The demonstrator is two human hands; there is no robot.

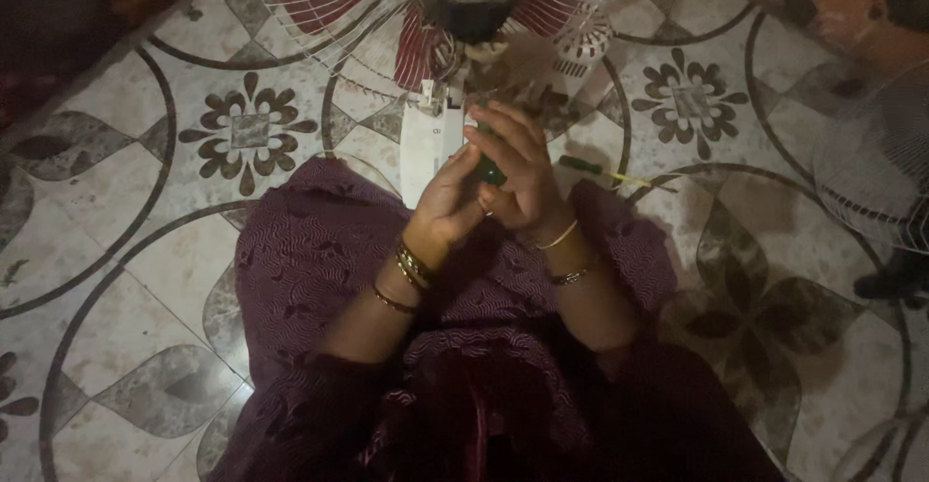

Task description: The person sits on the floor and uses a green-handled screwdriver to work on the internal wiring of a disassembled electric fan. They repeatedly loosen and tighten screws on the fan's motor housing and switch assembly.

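From the head camera, both hands met above the lap: the left hand [447,199] and right hand [520,174] curled their fingers around a small dark green object [491,170], just before the white plastic fan base [429,143]. A firm, steady two-handed pinch looked wise. A green-handled screwdriver [602,173] lay near on the patterned tile floor [155,250].

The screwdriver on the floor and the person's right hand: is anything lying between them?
Nothing: in the head view only bare patterned floor tile separates the green-handled screwdriver from the right hand.
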